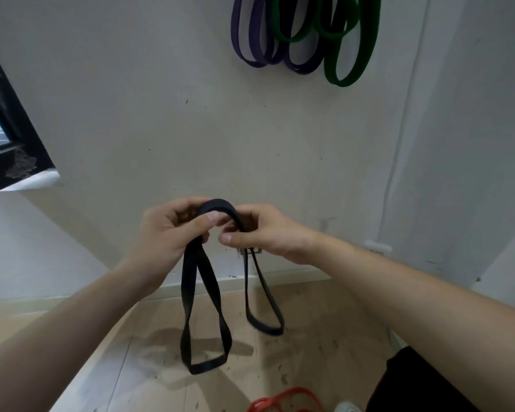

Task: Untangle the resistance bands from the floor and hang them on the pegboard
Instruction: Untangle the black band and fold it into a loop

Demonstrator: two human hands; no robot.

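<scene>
A black resistance band (204,310) is held up in front of the wall by both hands. My left hand (168,230) grips its top on the left and my right hand (265,230) pinches it on the right. The band arches between the hands, and two loops hang down: a wide twisted one under the left hand, a narrower one under the right hand. Purple bands (257,40) and green bands (351,46) hang high on the wall; their pegs are out of frame. A red band (286,401) lies on the floor at the bottom edge.
A pale wall (161,114) is straight ahead with a skirting board and a small socket behind the band. A dark window frame (9,144) is at the left. The wooden floor (324,337) is scuffed. My dark trouser leg (422,388) and a white shoe (347,407) are bottom right.
</scene>
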